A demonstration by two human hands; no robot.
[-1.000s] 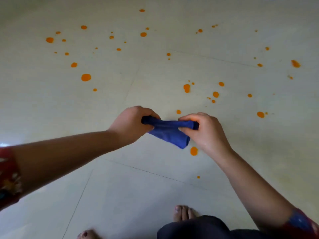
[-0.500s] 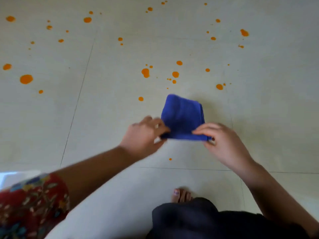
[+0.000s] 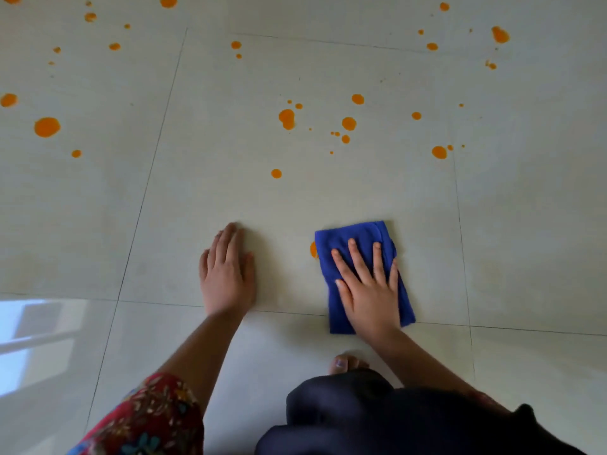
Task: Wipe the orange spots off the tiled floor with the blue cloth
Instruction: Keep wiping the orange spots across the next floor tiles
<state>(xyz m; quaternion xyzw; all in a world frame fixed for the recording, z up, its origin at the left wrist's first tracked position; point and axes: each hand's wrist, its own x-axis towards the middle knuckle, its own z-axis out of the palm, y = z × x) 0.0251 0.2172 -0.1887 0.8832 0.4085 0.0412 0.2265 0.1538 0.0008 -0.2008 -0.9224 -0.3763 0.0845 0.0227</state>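
Observation:
The folded blue cloth (image 3: pixel 353 237) lies flat on the pale tiled floor (image 3: pixel 203 192) in front of me. My right hand (image 3: pixel 368 290) presses down on it, palm flat and fingers spread. One orange spot (image 3: pixel 313 249) peeks out from under the cloth's left edge. My left hand (image 3: pixel 226 274) rests flat on the bare tile to the left, holding nothing. Several orange spots lie farther ahead, among them a small spot (image 3: pixel 276 173), a larger blot (image 3: pixel 286 118) and a big spot (image 3: pixel 47 127) at the far left.
My bare toes (image 3: pixel 341 364) show just behind the cloth, with my dark trousers (image 3: pixel 377 421) and a red patterned sleeve (image 3: pixel 154 418) at the bottom. A bright window reflection (image 3: pixel 33 339) shines on the tile at lower left. Grout lines cross the floor.
The cloth went from held up between both hands to lying on the floor. My left hand let go and moved left onto the tile; my right hand now presses on the cloth.

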